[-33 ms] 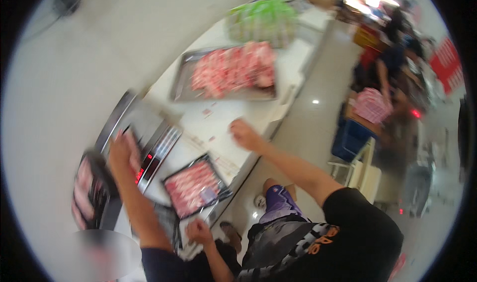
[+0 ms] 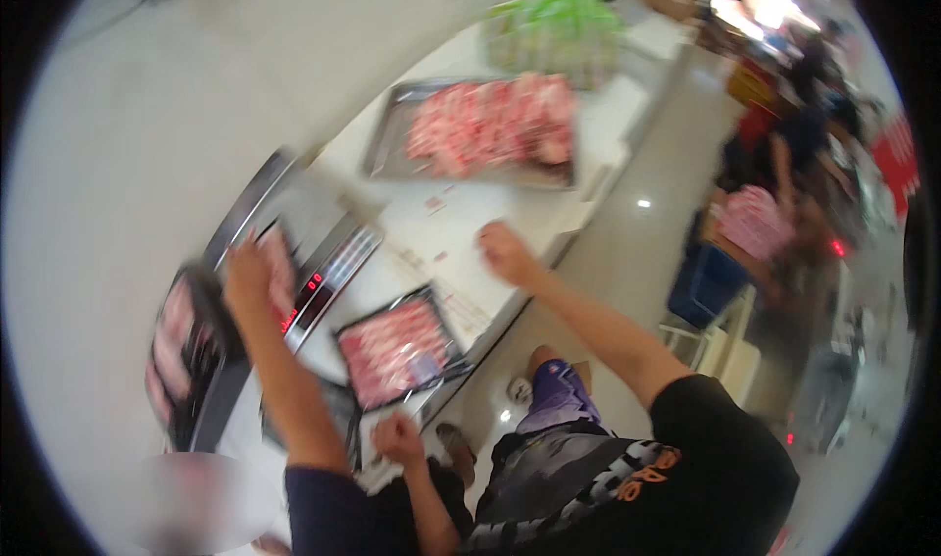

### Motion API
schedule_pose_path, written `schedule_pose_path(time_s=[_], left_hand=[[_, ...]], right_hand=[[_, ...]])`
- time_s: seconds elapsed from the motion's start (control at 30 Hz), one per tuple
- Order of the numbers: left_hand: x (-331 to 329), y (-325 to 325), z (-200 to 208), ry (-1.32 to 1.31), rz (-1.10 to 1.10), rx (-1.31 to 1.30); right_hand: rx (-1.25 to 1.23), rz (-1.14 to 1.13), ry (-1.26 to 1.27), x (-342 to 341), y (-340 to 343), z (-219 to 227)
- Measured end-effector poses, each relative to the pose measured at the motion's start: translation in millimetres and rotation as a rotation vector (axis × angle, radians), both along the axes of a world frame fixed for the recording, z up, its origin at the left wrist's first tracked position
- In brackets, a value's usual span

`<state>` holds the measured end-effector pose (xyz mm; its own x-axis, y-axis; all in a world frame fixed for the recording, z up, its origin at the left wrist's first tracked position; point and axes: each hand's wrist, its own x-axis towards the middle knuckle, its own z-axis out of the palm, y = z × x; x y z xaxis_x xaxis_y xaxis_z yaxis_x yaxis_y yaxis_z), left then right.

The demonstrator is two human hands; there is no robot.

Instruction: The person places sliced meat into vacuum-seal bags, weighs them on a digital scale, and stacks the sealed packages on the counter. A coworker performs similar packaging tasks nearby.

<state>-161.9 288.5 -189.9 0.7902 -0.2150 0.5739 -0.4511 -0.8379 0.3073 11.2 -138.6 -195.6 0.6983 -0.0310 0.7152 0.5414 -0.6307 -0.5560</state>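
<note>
My right hand [image 2: 506,252] is closed in a fist above the white table, between a metal tray [image 2: 390,152] of raw meat and a film-wrapped black tray of meat [image 2: 397,348]. Low in the middle, my left hand [image 2: 397,439] has its fingers curled beside that wrapped tray and some black trays [image 2: 338,406]. What either fist holds, if anything, is hidden. At the left, a hand [image 2: 247,270] from a dark-blue sleeve, seemingly a co-worker's, touches a small tray of meat [image 2: 278,267] on the scale [image 2: 328,279].
A black container of meat [image 2: 176,345] stands beyond the scale at the left. A green-and-white plastic bag [image 2: 556,41] is at the table's far end. Right of the aisle are a blue bin [image 2: 708,283], a pale stool [image 2: 727,345] and people bent over meat.
The whole view has shifted and turned slightly, so the table sits further right. My fists keep their poses, and the co-worker's hand stays at the tray on the scale.
</note>
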Motion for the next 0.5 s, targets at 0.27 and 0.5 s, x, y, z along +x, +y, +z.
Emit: schedule_pose_path(time_s=[0.27,0.5], left_hand=[[-2.6,-6.5,4.2,0.007,0.235,0.013],[4.7,-9.9,19.7,-0.047,0.206,-0.035]], right_hand=[[-0.026,-0.023,0.093,-5.4,5.1,26.8],[-0.061,-0.037,0.108,-8.9,2.3,34.5]])
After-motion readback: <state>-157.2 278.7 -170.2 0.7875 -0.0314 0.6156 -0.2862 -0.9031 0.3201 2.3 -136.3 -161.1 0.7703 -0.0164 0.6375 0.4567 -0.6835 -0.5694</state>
